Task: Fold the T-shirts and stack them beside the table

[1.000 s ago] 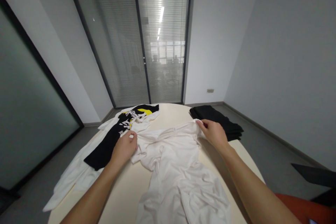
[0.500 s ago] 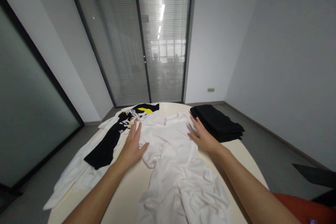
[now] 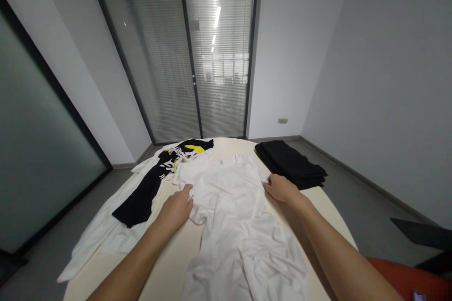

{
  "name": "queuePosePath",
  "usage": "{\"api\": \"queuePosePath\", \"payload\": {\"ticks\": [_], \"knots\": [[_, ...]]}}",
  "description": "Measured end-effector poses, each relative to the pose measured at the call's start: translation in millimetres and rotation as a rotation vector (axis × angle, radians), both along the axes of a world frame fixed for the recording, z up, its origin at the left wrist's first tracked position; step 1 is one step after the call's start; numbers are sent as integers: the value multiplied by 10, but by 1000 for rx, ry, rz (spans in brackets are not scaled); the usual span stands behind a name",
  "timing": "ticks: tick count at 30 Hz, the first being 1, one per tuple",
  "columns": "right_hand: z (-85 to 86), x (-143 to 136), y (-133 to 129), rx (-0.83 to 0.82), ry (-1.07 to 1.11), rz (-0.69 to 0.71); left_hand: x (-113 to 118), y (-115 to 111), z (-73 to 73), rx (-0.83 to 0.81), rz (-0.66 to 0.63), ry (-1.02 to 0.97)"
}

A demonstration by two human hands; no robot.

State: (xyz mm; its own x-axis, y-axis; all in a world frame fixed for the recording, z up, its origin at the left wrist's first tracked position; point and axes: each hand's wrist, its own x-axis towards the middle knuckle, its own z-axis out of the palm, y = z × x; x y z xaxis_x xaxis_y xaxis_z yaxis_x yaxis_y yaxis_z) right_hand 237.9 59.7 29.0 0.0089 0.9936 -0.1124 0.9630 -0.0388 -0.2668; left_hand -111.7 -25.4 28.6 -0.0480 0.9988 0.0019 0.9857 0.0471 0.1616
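A white shirt [image 3: 235,197] lies on the pale table with its collar at the far end and its lower part crumpled near me. My left hand [image 3: 176,207] pinches the shirt's left edge near the sleeve. On the opposite edge, my right hand [image 3: 282,188] has its fingers closed on the fabric by the right sleeve. A small label shows inside the collar.
Left of the shirt lie white garments [image 3: 102,221] and a black one [image 3: 141,200] with a yellow and white print. Folded black clothes [image 3: 289,162] are stacked at the back right. A red chair [image 3: 406,277] stands at the lower right of the table [image 3: 165,263].
Both hands have closed from spread fingers onto the shirt's edges. My right hand has moved slightly right and toward me. The shirt's collar and shoulders look flatter and wider.
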Motion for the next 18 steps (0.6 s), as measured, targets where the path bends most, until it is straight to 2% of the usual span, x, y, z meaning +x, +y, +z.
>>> {"api": "queuePosePath", "payload": {"ticks": [2,5,6,8,10,13,16,18], "knots": [[-39,14,47,35,75,-21,-85,56,-18,100,19,-94],[-91,23,122,229,259,-119,-283,187,-27,331,113,-334],[-113,21,145,301,355,-118,-349,239,-39,406,147,-452],[-168,5,182,397,591,-30,-447,344,-91,503,187,-682],[-227,-26,202,413,804,111,-475,427,-177,521,192,-806],[-294,-82,200,349,944,226,-414,468,-315,443,129,-902],[-312,-112,190,279,953,191,-349,425,-372,359,18,-937],[-288,-109,192,264,924,111,-354,388,-338,355,-3,-844]]}}
